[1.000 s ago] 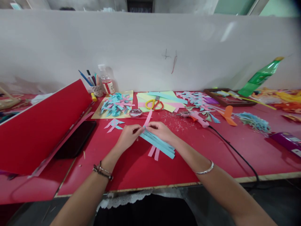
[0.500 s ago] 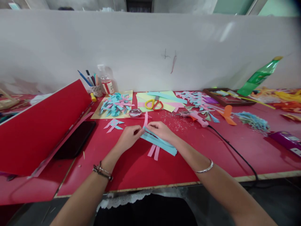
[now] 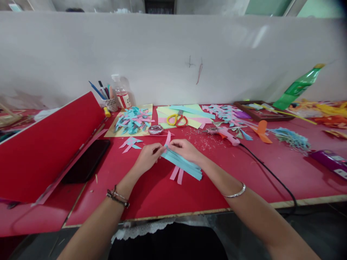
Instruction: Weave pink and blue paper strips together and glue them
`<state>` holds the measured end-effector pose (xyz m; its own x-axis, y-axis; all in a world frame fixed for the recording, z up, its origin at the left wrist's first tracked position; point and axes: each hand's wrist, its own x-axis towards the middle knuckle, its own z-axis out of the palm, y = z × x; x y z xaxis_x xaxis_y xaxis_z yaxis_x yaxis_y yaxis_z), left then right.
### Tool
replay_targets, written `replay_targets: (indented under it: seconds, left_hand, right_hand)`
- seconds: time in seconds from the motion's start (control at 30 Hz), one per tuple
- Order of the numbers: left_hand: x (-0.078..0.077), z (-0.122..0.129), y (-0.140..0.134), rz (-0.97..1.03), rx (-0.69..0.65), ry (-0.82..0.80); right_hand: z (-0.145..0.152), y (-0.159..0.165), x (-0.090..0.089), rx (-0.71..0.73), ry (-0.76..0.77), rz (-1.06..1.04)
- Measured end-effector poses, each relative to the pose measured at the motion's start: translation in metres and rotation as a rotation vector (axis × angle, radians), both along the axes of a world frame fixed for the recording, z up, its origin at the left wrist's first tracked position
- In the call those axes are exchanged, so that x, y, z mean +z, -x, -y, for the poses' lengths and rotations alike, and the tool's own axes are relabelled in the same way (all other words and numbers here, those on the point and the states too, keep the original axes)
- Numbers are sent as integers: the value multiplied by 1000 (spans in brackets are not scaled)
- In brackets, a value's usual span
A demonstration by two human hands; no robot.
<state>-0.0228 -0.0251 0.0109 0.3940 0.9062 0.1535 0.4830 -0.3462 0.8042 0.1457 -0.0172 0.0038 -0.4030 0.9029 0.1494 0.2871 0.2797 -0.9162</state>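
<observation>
My left hand [image 3: 149, 156] pinches the left end of some blue and pink paper strips, its thumb and forefinger closed. Close beside it, my right hand [image 3: 184, 150] also has its fingers pinched on the strips. The blue paper strips [image 3: 187, 167] slant down to the right under my right hand. One pink paper strip [image 3: 168, 138] sticks up between the two hands, and two pink strip ends [image 3: 177, 174] poke out below the blue ones. The exact fold at my fingertips is hidden. A finished-looking woven paper piece [image 3: 131, 143] lies left of my hands.
Scissors [image 3: 177, 119] rest on paper sheets behind my hands. A pink glue gun [image 3: 226, 135] with its cord [image 3: 267, 174] lies right. A paper-piece pile [image 3: 132, 121], a round tin [image 3: 155, 130], a black phone [image 3: 86, 160] and a standing red board [image 3: 51, 151] are left. A green bottle [image 3: 299, 88] leans back right.
The upright pink strip now tilts and looks shorter between my fingers. The blue strips have drawn closer together and shifted slightly. Both hands stay in nearly the same place.
</observation>
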Motion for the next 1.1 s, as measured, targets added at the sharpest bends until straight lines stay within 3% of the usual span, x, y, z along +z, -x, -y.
replay_targets:
  seconds: [0.33, 1.1]
  left_hand:
    - [1, 1, 0, 42, 14, 32]
    - [-3, -4, 1, -24, -42, -134]
  right_hand:
    - [1, -1, 0, 27, -21, -44]
    - [3, 1, 3, 80, 7, -86]
